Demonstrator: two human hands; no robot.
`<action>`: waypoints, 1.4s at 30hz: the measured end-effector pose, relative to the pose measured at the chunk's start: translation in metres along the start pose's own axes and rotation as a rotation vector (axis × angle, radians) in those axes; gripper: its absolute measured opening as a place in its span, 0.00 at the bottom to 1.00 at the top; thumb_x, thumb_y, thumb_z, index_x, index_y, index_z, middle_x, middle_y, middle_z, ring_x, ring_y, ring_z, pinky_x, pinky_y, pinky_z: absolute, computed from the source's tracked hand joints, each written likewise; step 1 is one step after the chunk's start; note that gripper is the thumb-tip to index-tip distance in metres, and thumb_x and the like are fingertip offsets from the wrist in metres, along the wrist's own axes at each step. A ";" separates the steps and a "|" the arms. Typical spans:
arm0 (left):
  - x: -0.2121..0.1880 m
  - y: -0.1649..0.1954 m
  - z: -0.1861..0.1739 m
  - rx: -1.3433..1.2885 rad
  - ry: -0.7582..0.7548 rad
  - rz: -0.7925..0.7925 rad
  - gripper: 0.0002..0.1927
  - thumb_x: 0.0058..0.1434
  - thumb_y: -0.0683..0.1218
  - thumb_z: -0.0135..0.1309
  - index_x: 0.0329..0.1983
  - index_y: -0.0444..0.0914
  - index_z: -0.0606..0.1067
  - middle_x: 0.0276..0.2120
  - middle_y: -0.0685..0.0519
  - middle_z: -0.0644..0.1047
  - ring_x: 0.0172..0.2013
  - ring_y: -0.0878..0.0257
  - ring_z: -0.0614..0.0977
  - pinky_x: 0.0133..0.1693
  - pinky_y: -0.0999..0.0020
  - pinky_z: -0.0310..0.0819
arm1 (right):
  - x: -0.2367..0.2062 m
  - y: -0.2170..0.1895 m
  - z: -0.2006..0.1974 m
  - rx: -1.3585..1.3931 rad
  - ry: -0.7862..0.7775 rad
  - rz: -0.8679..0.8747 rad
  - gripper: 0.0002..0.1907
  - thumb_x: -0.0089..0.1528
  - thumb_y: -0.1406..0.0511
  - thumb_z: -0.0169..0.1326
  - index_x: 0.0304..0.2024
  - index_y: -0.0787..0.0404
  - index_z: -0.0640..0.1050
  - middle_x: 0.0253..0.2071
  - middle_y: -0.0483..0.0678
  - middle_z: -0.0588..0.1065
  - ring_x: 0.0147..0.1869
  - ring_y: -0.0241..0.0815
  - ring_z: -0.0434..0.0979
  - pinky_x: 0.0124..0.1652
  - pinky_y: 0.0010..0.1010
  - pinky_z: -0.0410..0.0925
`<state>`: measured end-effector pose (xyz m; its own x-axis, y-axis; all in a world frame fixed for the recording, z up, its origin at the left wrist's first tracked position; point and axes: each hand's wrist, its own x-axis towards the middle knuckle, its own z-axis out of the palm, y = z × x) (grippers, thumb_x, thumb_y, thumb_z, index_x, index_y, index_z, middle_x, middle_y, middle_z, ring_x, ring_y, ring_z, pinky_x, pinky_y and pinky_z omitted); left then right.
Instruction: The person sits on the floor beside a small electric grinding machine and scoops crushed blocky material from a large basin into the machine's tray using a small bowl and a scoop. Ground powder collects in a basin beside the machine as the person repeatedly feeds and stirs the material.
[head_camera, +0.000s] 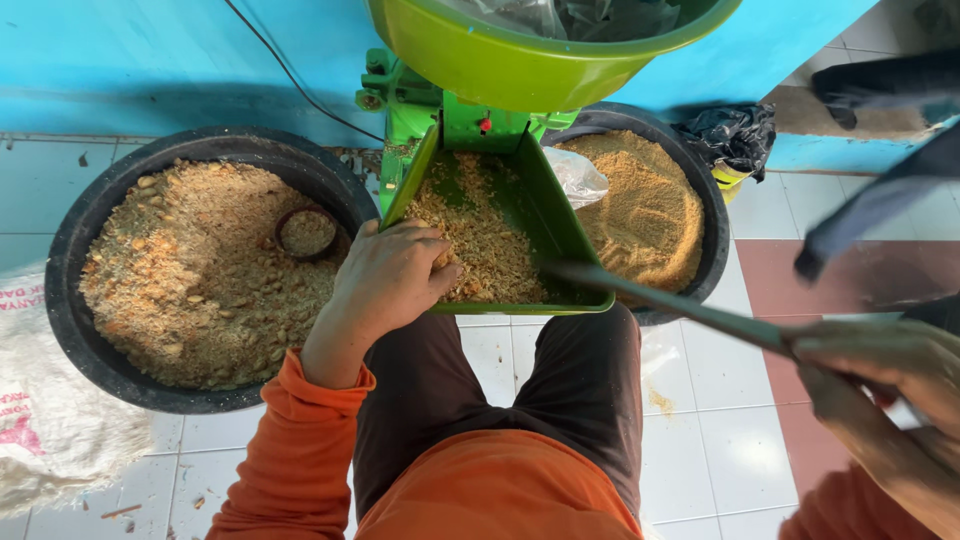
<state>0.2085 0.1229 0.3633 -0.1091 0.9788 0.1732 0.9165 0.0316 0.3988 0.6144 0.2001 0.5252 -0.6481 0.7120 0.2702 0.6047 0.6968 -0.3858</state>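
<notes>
My left hand (385, 280) rests in the green feed tray (560, 235) of a green grinding machine (440, 110), fingers curled on the coarse tan crumbs (485, 245) that fill it. My right hand (885, 365), blurred at the right edge, is closed on the handle of a long dark rod (660, 298) whose tip reaches the tray's right rim. Above the tray sits the machine's round green hopper (520, 60). I wear orange sleeves and dark trousers.
A big black tub (75, 230) on the left holds coarse crumbs and a small round bowl (307, 232). A second black tub (712, 215) behind the tray holds fine tan meal. A white sack (45, 420) lies at left, a black bag (735, 135) by the blue wall.
</notes>
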 end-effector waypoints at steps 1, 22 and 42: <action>0.000 -0.001 0.000 -0.012 0.009 0.006 0.15 0.61 0.56 0.57 0.39 0.40 0.82 0.40 0.54 0.81 0.48 0.58 0.80 0.53 0.46 0.64 | 0.000 -0.001 -0.002 0.020 -0.014 -0.006 0.15 0.58 0.72 0.63 0.48 0.60 0.80 0.41 0.45 0.83 0.34 0.33 0.79 0.29 0.24 0.70; -0.002 0.006 -0.009 0.029 -0.026 -0.011 0.14 0.63 0.54 0.55 0.33 0.40 0.82 0.34 0.53 0.81 0.42 0.55 0.82 0.50 0.50 0.68 | 0.103 -0.046 0.187 0.095 0.209 -0.304 0.08 0.65 0.73 0.58 0.46 0.67 0.78 0.48 0.55 0.81 0.43 0.48 0.84 0.42 0.32 0.79; 0.000 -0.002 -0.001 -0.009 -0.081 -0.045 0.15 0.63 0.55 0.54 0.41 0.42 0.83 0.39 0.55 0.82 0.49 0.59 0.80 0.57 0.42 0.63 | 0.027 -0.044 0.013 -0.051 -0.159 -0.062 0.13 0.58 0.70 0.62 0.46 0.59 0.82 0.42 0.47 0.84 0.35 0.38 0.85 0.31 0.27 0.75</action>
<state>0.2061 0.1230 0.3631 -0.1186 0.9896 0.0814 0.9077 0.0748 0.4129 0.5636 0.1875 0.5378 -0.7479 0.6473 0.1473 0.5811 0.7456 -0.3260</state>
